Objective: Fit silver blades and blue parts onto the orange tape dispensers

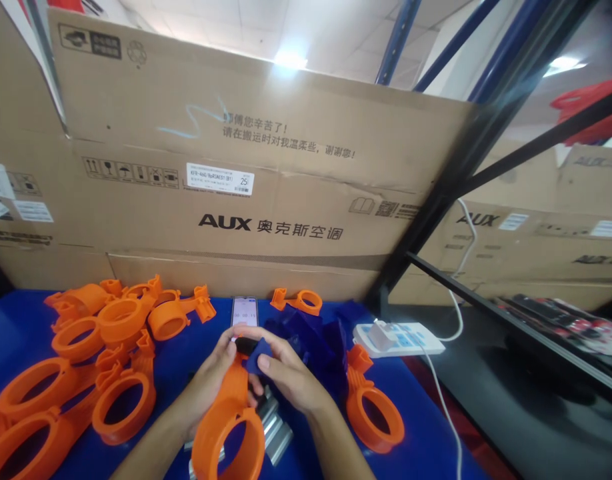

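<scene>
My left hand [217,368] is closed around the upper end of an orange plastic ring bracket [201,445], whose ring hangs toward me. My right hand [287,375] pinches a small dark blue plastic piece [257,357] against that same end. Between the fingers of both hands shows a black part [246,345], its kind unclear. Below my hands lie several silver metal pieces [277,437], partly hidden by the bracket and my wrists. A heap of dark blue plastic pieces [313,340] sits just beyond my right hand.
Several orange ring brackets [121,321] are piled on the left of the blue table surface [179,373]. Single brackets lie at right [376,420] and at the back [306,301]. A phone [245,310] leans near a large cardboard box [226,147]. A power strip [411,338] with cables lies right.
</scene>
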